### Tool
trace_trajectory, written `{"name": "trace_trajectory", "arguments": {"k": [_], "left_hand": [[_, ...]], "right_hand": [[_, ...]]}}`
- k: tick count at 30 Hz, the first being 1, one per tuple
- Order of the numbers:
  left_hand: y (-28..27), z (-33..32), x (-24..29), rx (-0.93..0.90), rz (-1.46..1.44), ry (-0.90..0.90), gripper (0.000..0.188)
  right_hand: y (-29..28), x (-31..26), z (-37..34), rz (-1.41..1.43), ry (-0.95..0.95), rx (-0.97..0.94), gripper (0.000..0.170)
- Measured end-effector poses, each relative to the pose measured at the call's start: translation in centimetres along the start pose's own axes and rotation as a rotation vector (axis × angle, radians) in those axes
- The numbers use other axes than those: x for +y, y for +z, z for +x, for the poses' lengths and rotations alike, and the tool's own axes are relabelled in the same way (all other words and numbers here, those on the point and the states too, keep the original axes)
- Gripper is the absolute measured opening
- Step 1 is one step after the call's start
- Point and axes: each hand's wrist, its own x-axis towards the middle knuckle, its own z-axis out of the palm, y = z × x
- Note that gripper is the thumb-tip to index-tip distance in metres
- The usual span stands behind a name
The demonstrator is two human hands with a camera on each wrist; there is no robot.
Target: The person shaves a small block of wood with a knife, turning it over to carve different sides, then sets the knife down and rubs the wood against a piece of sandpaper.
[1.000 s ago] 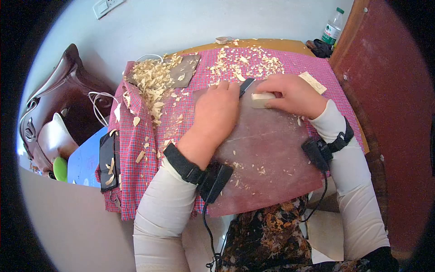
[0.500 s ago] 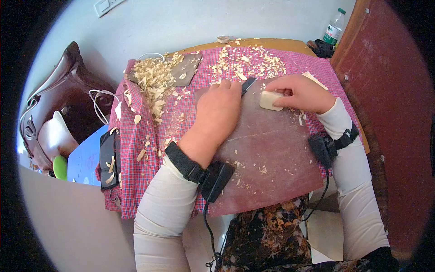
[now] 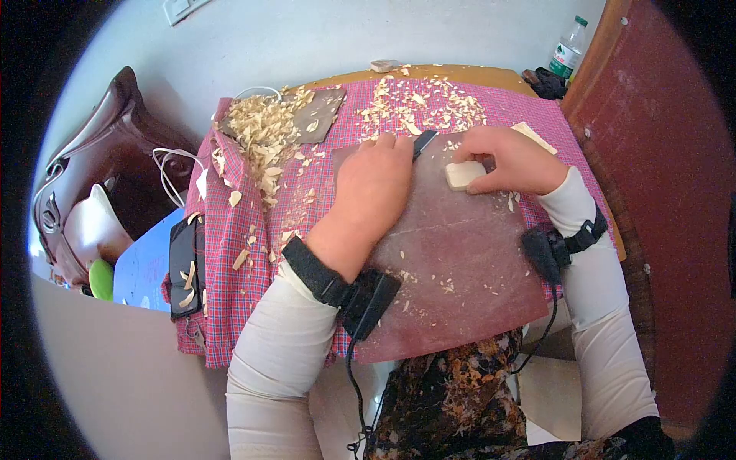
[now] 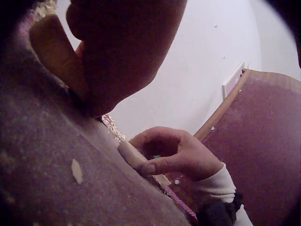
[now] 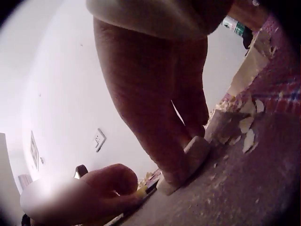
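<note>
Head view shows the big red-brown sheet (image 3: 460,253) closest to me, with little wood bits (image 3: 406,280) on it. Those bits could make things bumpy, so I think brushing them off would help. My left hand (image 3: 373,180) lies over the sheet's left side. Its fingertips are hard to see, and the left wrist view is dark there, so I can't tell if they grip anything. I think that palm should press flat so the sheet can't slip.

My right hand (image 3: 521,161) pinches the pale block (image 3: 464,175) between thumb and fingers, over the far part of the sheet. I should hold it low on its sides, push softly and evenly, and mind my fingertips. Its bottom is hidden, so I can't tell if it sits all flat. A dark tool (image 3: 424,143) is just beside my left fingers; its near end is covered. Farther back, curly shavings (image 3: 264,126) hide some cloth.
</note>
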Motion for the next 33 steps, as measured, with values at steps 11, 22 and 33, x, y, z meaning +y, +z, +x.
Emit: {"name": "trace_trajectory", "arguments": {"k": [11, 22, 33], "left_hand": [[-0.1, 0.0, 0.1, -0.025, 0.008, -0.01, 0.023], [0.0, 0.0, -0.1, -0.007, 0.004, -0.004, 0.023], [-0.1, 0.2, 0.0, -0.033, 0.008, -0.01, 0.022]], "right_hand": [[0.0, -0.3, -0.1, -0.042, -0.082, 0.002, 0.033], [0.3, -0.1, 0.2, 0.016, -0.13, -0.005, 0.032], [0.3, 0.6, 0.2, 0.004, 0.02, 0.064, 0.035]]}}
